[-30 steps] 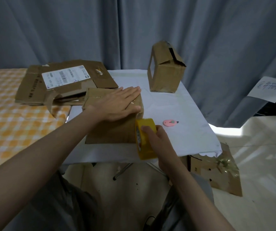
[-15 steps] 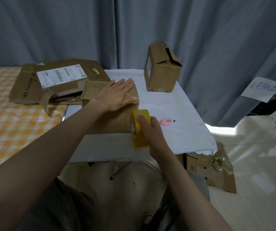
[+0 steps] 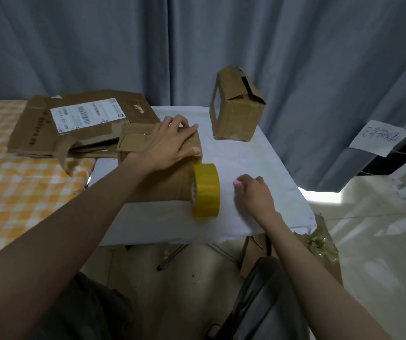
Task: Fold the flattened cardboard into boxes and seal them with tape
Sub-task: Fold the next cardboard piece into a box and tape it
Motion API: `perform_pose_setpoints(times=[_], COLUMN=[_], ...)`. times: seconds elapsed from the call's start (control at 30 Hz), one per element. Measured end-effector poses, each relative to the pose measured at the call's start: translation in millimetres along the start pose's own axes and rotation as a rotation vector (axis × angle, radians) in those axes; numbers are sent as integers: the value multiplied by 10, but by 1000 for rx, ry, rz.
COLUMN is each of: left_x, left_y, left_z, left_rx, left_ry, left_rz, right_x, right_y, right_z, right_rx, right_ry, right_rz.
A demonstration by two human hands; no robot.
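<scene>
A: Right hand [image 3: 253, 192] let go of yellow tape roll [image 3: 205, 190], now w/ fingers curled on small pink cutter [image 3: 237, 183].
B: Roll?
A: On edge, at 3 o'clock of brown cardboard box [image 3: 162, 168], touching it. Left hand [image 3: 170, 143] flat on box top, fingers straight.

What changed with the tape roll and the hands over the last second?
The right hand let go of the yellow tape roll and moved right to the small pink cutter, its fingers now closing over it. The roll stands on edge against the box. The left hand stays pressed flat on the box top; the standing box and flattened cardboard are unmoved.
</scene>
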State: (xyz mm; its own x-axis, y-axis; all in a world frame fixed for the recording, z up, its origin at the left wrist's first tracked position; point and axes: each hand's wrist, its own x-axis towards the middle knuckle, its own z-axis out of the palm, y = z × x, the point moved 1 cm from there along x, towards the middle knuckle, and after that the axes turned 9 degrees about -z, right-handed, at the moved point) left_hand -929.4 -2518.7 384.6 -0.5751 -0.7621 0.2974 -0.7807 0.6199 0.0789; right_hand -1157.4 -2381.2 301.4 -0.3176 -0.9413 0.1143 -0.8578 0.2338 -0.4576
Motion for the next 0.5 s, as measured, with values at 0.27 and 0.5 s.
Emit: perform_pose_setpoints(times=[0.27, 0.5], left_x=[-191, -303], left_y=[211, 212], left_z=[-219, -170], left_rx=[20, 4], left_ry=[-177, -284], left_rz=[-55, -77], right_x=[-21, -40], right_y=[114, -372], right_z=[50, -539], right_rx=[174, 526], right_ry=[265, 322], right_rz=[-126, -523])
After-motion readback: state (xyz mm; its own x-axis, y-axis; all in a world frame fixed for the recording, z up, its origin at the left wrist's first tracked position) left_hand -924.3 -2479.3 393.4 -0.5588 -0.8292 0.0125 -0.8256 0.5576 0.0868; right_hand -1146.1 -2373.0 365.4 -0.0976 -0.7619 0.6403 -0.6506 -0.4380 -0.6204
